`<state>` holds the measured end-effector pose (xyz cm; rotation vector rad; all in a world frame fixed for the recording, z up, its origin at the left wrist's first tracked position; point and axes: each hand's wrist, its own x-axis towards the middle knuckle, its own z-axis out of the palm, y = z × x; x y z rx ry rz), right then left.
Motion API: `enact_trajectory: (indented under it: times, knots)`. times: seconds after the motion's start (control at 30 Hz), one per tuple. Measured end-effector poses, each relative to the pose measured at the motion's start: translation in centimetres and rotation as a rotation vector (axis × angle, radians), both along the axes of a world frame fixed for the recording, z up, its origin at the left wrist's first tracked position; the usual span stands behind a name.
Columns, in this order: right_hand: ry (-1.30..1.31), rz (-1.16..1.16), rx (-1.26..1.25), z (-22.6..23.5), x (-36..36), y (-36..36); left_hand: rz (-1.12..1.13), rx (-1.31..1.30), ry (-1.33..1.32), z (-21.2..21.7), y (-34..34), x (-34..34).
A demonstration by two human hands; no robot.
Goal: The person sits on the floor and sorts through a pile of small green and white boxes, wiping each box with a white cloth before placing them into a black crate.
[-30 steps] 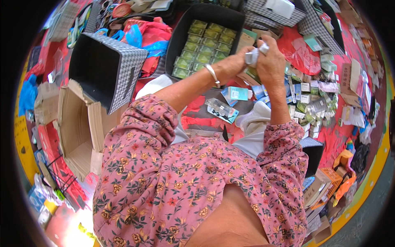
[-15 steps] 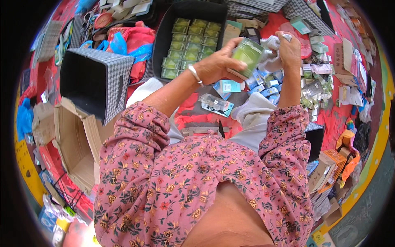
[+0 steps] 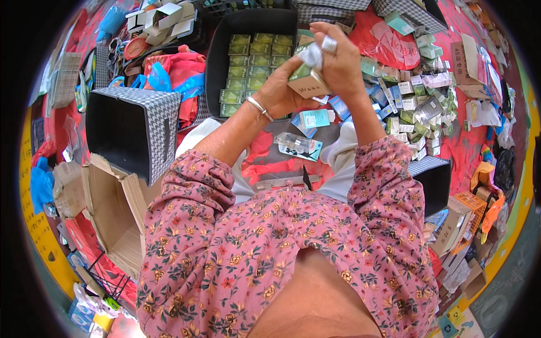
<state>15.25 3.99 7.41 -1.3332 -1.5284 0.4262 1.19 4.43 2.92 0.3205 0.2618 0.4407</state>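
My left hand (image 3: 280, 90) is closed around a small green and beige box (image 3: 311, 84), with a pale bracelet on that wrist. The box is tilted, its beige side facing me. My right hand (image 3: 341, 63) grips a crumpled white cloth (image 3: 311, 57) and presses it against the top of the box. Just left of the hands stands a black bin (image 3: 217, 67) holding rows of similar green boxes (image 3: 256, 62). Below the hands lie a light-blue box (image 3: 315, 118) and a clear plastic pack on a blue card (image 3: 297, 144).
At right is a heap of small mixed boxes (image 3: 420, 110). An overturned black-lined checked bin (image 3: 163, 112) and an open cardboard box (image 3: 112, 203) stand at left. Red plastic sheeting (image 3: 462, 152) covers the ground. An orange basket (image 3: 473, 211) sits at far right.
The green box has turned, so its beige side shows. My right hand has moved left with the cloth, from beside the box to on top of it.
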Motion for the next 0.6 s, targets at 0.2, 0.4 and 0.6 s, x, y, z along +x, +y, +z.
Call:
enact_trajectory:
  times: [0.2, 0.4, 0.6]
  knots:
    - [0.575, -0.412, -0.203, -1.4, 4.6, 1.3, 0.226, 0.578, 0.186, 2.3, -0.3, 0.3]
    - [1.052, -0.198, -0.439, -1.7, 6.7, 0.9, 0.271, 0.82, 0.186, 2.1, 2.0, -0.4]
    - [1.021, -0.121, -0.451, -1.5, 4.2, 0.9, 0.21, 0.667, 0.081, 3.1, 1.7, -1.1]
